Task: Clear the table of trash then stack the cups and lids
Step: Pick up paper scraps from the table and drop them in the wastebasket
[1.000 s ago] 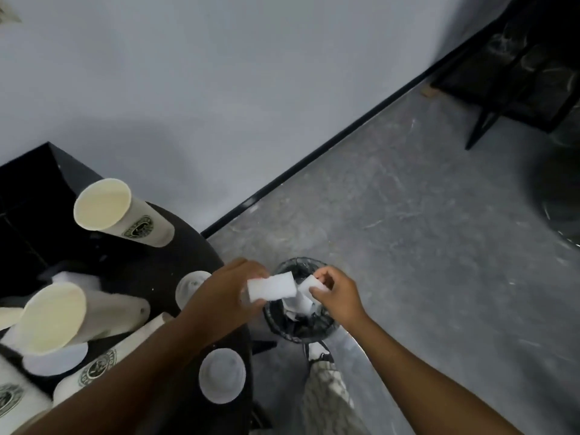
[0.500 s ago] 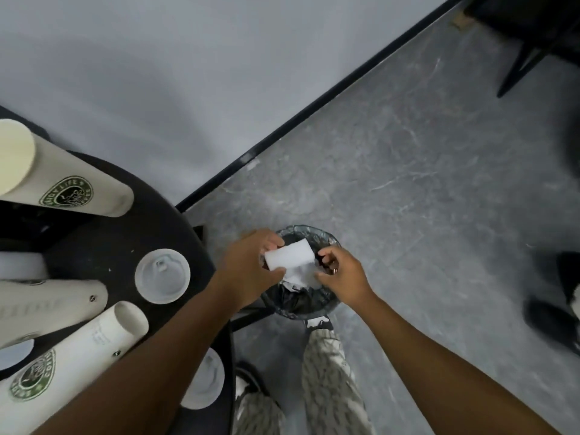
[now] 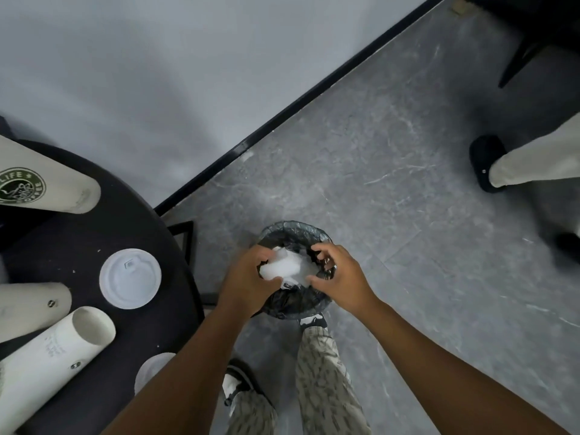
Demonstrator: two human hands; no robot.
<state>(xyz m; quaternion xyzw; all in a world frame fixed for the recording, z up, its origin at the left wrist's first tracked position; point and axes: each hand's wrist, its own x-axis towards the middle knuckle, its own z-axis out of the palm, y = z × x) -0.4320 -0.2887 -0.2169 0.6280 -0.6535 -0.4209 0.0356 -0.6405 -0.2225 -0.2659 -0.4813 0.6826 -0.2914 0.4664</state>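
We look straight down at our two hands over a small bin (image 3: pixel 295 233) lined with a black bag, standing on the grey floor just right of a dark round table (image 3: pixel 150 334). Our left hand (image 3: pixel 248 281) curls round a white wad of paper (image 3: pixel 287 266), thumb and fingers pinching its left edge. Our right hand (image 3: pixel 339 277) sits just beside it on the right, fingers loosely bent and spread, thumb tip near the paper; we cannot tell whether it touches. The hands are close together but not joined.

The paper hangs directly above the bin's mouth, with more white scraps below it inside the bag. It looks soft, crumpled and blurred, with no clear long axis. We judge the drop needs only a release by the left hand, since the bin lies straight beneath.

What remains lies to our left on the table. Cups (image 3: pixel 53 362) lie on their sides, cream-coloured, one with a green round logo (image 3: pixel 20 185), their long axes pointing roughly toward the table's middle. A white lid (image 3: pixel 130 278) lies flat between them; a second lid (image 3: pixel 150 370) peeks out by our left forearm. The left hand is nearer to all of these.
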